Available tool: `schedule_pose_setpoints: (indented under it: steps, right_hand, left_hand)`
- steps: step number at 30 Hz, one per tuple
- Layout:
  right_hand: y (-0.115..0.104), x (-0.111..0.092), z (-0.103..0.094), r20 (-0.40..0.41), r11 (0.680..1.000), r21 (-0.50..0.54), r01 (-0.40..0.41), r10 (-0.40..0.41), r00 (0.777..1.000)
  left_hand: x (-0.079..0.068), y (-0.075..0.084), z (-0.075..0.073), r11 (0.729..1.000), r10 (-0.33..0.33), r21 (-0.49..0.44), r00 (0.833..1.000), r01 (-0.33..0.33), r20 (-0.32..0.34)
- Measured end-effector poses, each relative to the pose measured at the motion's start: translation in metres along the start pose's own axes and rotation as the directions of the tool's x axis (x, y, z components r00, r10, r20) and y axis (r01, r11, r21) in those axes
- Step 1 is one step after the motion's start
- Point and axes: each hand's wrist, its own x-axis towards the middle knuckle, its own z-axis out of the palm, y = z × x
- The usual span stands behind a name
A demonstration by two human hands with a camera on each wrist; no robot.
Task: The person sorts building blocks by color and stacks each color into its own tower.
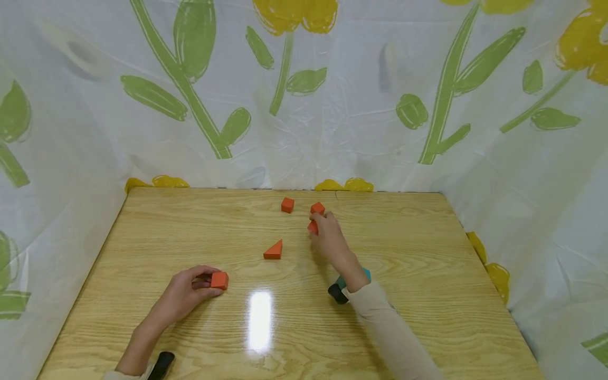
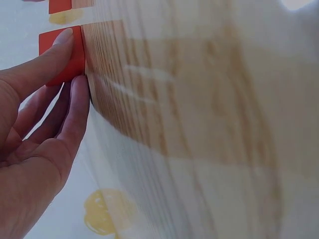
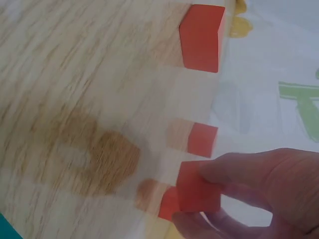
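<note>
Five red blocks show in the head view: four cubes and a triangle, which lies between the hands on the wooden counter. The left hand pinches the left cube from the side, probably so that the wrist can stay low while the cube's top and far face remain uncovered. The right hand reaches farther out, its grip pinching the right cube just before the far cube; the two look close, though I cannot tell whether they touch. The middle cube stands apart, to the left of the far cube, near the cloth.

From the left wrist, the thumb lies over one face of the left cube and fingers support the opposite side, an arrangement that likely keeps it from twisting. Its lower face is at or very near the counter.

From the right wrist, thumb and fingers pinch opposite sides of the right cube, presumably to leave its front clear. Two cubes stand beyond it, one partly hidden. Whether the held one touches the counter is unclear.
</note>
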Motion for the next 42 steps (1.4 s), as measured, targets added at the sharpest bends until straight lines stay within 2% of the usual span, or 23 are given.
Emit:
schedule_pose_setpoints:
  steps: [7,12,19,25,30,42]
  right_hand:
    - [-0.005,-0.003,0.004,-0.015,0.998,-0.022,0.051,-0.051,0.999]
    - [-0.009,-0.007,0.009,-0.036,0.993,0.023,0.112,-0.111,0.993]
    - [-0.017,-0.01,0.017,-0.054,0.988,0.053,0.148,-0.145,0.988]
    - [-0.024,-0.015,0.024,-0.011,0.981,0.108,0.163,-0.163,0.987]
    - [-0.03,-0.018,0.029,-0.012,0.964,0.164,0.208,-0.209,0.978]
    - [-0.046,-0.024,0.048,0.018,0.921,0.275,0.276,-0.292,0.956]
  left_hand:
    - [0.0,-0.001,0.0,1.0,0.008,0.019,1.0,-0.008,-0.011]
    - [0.001,-0.001,0.0,1.0,0.005,0.02,1.0,-0.005,-0.011]
    - [-0.001,-0.001,-0.001,1.0,0.007,0.018,1.0,-0.006,-0.014]
    - [0.0,0.0,-0.002,1.0,0.005,0.003,1.0,-0.005,-0.008]
    - [0.002,-0.001,-0.001,1.0,0.03,0.005,0.999,-0.03,-0.01]
    - [0.0,-0.001,0.0,1.0,-0.005,0.0,1.0,0.005,-0.002]
